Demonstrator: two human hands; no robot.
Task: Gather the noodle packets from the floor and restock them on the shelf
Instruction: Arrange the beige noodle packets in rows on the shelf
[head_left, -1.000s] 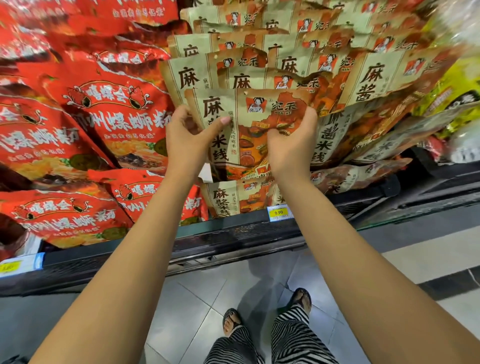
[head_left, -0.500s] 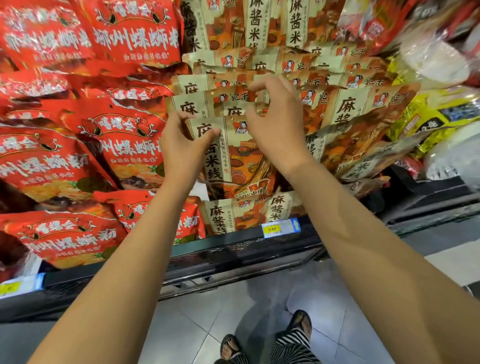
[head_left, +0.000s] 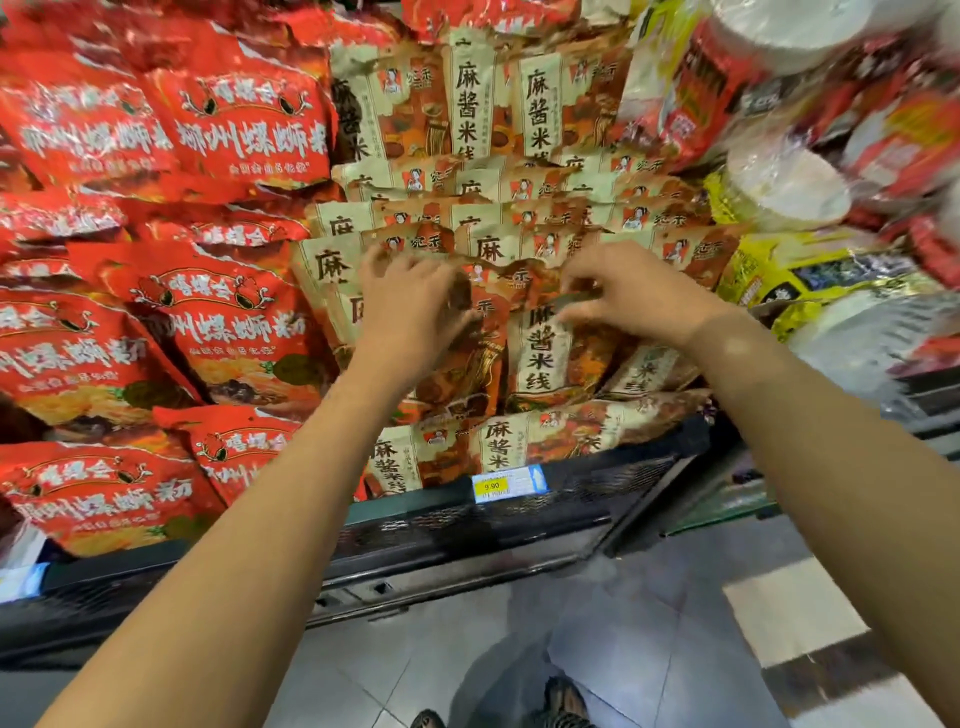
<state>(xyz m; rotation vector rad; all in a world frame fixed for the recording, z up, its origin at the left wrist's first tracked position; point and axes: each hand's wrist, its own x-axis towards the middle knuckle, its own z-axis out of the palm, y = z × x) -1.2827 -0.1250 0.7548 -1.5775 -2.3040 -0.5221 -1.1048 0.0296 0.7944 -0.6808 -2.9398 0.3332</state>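
Sliding up from the corners they gripped a second ago, the left hand (head_left: 410, 306) now rests spread on the beige noodle packet (head_left: 540, 348) at mid-frame, seated in its shelf (head_left: 571, 499) row, while the right hand (head_left: 631, 301) is too blurred to tell its grip, so this packet looks placed.

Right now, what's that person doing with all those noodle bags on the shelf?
A person is restocking a shop shelf. Both bare hands, the left hand and the right hand, are at the top of a beige-and-orange plastic noodle packet, seemingly fitting it among matching packets on the black wire shelf. Motion blur hides how the fingers grip it. To the left, shiny red noodle bags fill the space. No packets show on the grey tiled floor below.
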